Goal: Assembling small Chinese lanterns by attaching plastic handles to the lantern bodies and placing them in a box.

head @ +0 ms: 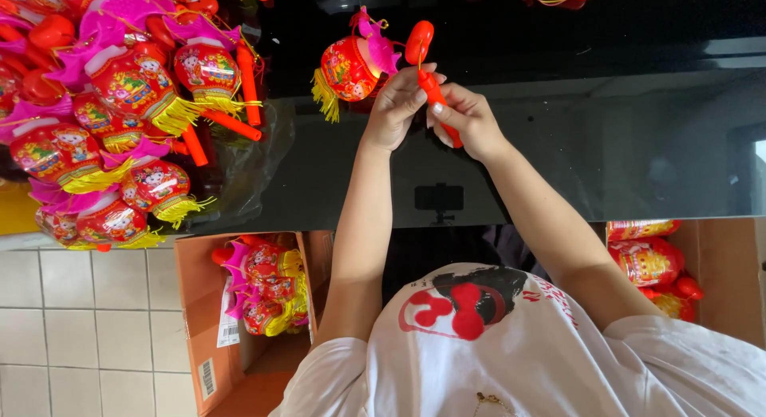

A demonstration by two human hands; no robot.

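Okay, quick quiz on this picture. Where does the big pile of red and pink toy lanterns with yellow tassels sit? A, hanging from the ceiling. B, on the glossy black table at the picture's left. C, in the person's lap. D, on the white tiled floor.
B: the pile of red and pink toy lanterns with yellow tassels lies heaped on the glossy black table, to the picture's left of both hands.

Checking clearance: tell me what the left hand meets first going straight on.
Probably the red lantern with the yellow fringe, just beyond the left hand; depth is unclear.
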